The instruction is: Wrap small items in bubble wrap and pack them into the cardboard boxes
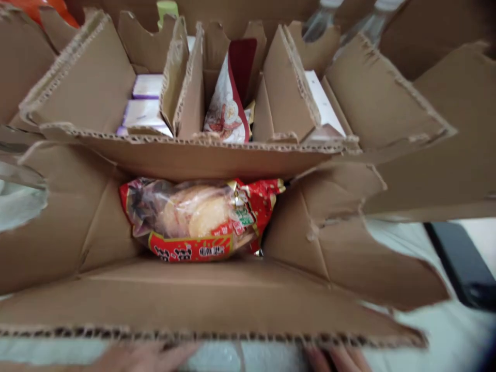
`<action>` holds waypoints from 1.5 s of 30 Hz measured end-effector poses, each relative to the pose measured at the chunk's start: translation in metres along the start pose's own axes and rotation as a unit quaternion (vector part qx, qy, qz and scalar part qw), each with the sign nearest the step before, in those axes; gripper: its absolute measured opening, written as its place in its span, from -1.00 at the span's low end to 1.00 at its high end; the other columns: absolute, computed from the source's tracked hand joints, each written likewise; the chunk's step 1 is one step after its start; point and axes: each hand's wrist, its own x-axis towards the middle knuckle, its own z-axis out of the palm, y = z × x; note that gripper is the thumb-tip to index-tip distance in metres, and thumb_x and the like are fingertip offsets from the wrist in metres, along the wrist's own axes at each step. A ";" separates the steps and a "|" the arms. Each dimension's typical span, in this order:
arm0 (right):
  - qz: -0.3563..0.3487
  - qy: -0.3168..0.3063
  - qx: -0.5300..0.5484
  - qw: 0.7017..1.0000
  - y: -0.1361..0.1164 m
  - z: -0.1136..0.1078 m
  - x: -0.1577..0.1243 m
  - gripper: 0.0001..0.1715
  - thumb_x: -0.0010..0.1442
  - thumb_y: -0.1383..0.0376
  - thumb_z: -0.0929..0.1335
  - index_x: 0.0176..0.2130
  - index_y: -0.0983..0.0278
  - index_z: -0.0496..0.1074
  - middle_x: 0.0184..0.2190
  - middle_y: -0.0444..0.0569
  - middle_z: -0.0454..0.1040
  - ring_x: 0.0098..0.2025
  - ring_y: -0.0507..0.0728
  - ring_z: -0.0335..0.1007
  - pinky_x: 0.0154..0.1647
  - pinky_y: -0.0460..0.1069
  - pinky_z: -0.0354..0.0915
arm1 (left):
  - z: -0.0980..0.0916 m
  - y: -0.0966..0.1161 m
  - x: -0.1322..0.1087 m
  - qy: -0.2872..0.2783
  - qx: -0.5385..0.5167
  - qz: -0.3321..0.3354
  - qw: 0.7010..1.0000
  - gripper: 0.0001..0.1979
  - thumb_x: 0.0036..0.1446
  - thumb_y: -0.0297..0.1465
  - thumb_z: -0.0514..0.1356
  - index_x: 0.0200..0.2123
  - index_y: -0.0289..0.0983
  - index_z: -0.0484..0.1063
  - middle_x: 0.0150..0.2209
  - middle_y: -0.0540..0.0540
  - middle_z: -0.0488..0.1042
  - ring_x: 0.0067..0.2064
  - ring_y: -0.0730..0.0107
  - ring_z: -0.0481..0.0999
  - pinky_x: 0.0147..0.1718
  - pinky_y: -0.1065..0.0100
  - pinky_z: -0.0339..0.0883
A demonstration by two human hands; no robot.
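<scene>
A clear and red bag of round crackers (201,214) lies on its side at the bottom of the near cardboard compartment (209,297). Just past that compartment's front wall, at the bottom of the view, is my left hand (149,357), blurred and mostly hidden by the cardboard edge. Further right, a few fingers of my right hand (339,359) show below the same edge. Neither hand is inside the box. Whether the fingers hold or press on anything cannot be made out.
Behind stand smaller cardboard compartments with white and purple boxes (145,111), a red and white packet (228,111) and a white box (325,106). Clear bottles (323,20) and a green cap (167,9) rise at the back. A dark phone (463,263) lies at right.
</scene>
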 end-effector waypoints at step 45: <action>-0.021 -0.065 0.282 0.957 -0.067 -0.025 -0.009 -0.86 0.27 0.43 0.35 -0.23 0.18 0.41 -0.25 -0.06 0.58 -0.17 0.14 0.53 -0.12 0.07 0.46 | -0.067 0.052 -0.017 0.038 -0.066 -0.125 0.989 -0.85 0.32 -0.29 0.22 -0.11 -0.13 0.57 -0.10 -0.04 0.68 -0.12 0.28 0.69 -0.18 0.35 0.57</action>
